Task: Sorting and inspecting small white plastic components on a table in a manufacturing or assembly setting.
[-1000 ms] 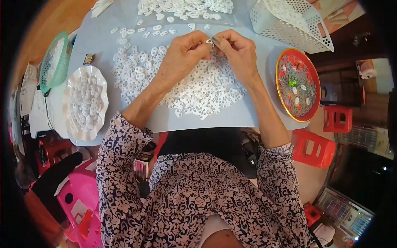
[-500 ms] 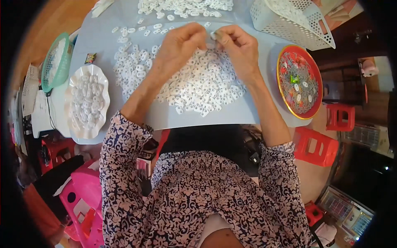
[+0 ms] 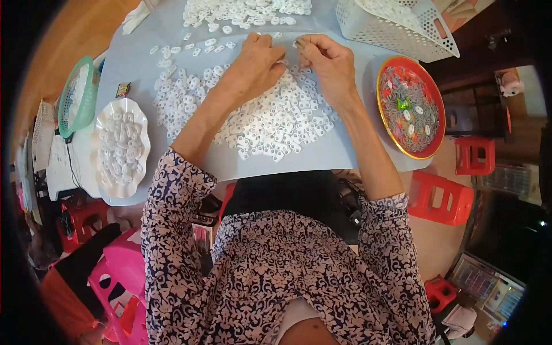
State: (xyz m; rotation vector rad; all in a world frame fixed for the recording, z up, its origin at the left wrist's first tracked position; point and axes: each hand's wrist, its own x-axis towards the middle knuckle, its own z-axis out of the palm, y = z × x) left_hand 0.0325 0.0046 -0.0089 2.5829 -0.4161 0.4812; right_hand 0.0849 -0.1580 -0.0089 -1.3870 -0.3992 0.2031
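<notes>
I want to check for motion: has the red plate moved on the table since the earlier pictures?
No. The red plate lies at the same spot by the right edge of the table, below the white basket; only the camera shifted.

1. My left hand (image 3: 256, 63) and right hand (image 3: 328, 63) have slid farther up the tabletop (image 3: 345, 152), away from my body.
2. More of the heap of small white rings (image 3: 270, 123) now shows below my fingers.
3. The small white piece (image 3: 299, 43) pinched at my right fingers has travelled along with them.
</notes>
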